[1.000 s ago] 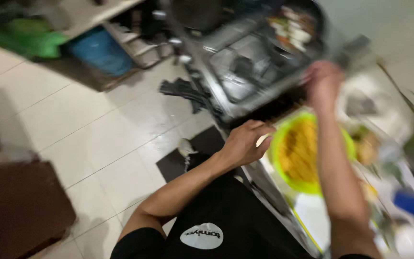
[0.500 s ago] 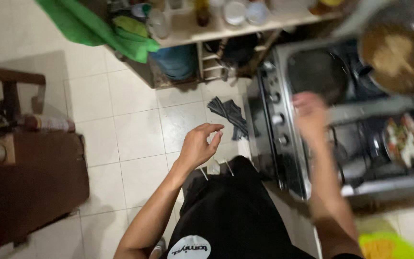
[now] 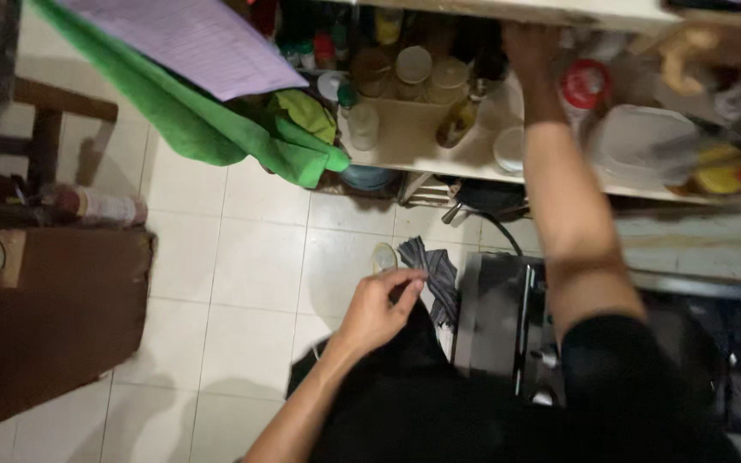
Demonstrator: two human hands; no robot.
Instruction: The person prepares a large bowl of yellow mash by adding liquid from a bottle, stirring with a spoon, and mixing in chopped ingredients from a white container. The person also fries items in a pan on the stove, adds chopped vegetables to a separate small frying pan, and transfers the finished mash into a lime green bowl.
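right grip [image 3: 532,43] — among shelf jars [image 3: 429,70]

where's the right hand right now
In the head view the right hand is up at the top, right of centre, reaching onto the cluttered shelf among jars, just left of a red-lidded container.

We see a person in a black short-sleeved shirt that fills the lower middle of the view; its right sleeve ends above the elbow. Both forearms are bare. The left hand [image 3: 376,307] and the right hand [image 3: 529,43] wear no gloves, rings or watch.
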